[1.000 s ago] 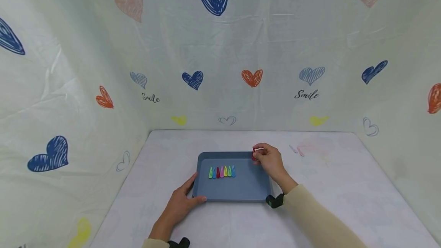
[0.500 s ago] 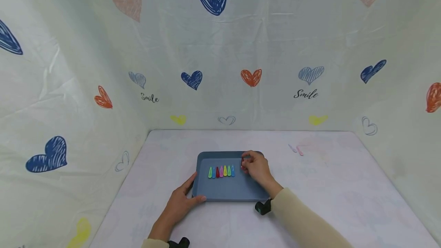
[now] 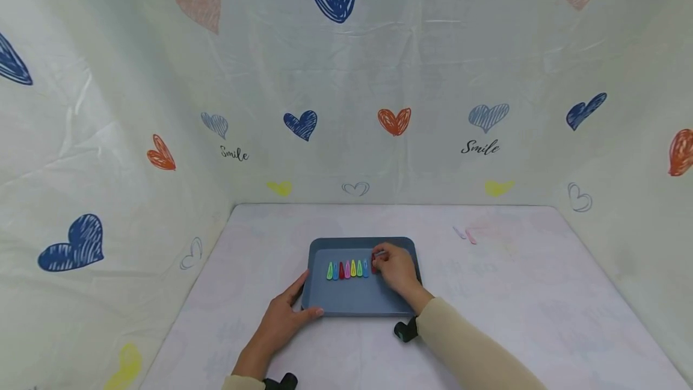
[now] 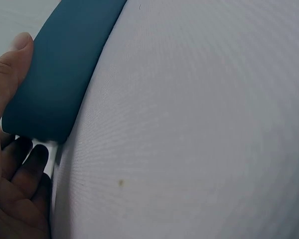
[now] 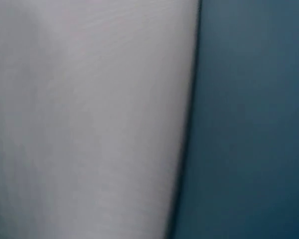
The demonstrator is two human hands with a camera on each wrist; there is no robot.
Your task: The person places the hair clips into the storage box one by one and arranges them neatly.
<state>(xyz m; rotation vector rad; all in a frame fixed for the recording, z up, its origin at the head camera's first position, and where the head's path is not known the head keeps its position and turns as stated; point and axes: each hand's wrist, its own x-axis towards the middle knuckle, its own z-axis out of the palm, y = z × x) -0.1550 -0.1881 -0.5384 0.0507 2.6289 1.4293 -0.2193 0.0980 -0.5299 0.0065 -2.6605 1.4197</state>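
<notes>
A blue-grey tray (image 3: 363, 304) lies on the table. My left hand (image 3: 277, 325) holds its near left corner, thumb at the front rim and fingers along the left side. In the left wrist view the thumb (image 4: 12, 69) lies against the tray wall (image 4: 65, 74), the other fingers curling below it. Over the tray my right hand (image 3: 397, 271) pinches a red snap hair clip (image 3: 373, 263), just right of a row of several coloured hair clips. The nearest in that row is a blue hair clip (image 3: 365, 268). The right wrist view shows only tray and tabletop, no fingers.
Two loose marks or clips, one pale purple (image 3: 459, 233) and one pink (image 3: 470, 236), lie on the white table (image 3: 514, 294) right of the tray. A white curtain (image 3: 433, 65) printed with hearts hangs behind and at the sides.
My right hand has carried the red hair clip left and down, from the tray's far right corner to the right end of the row. The left hand stays on the tray.
</notes>
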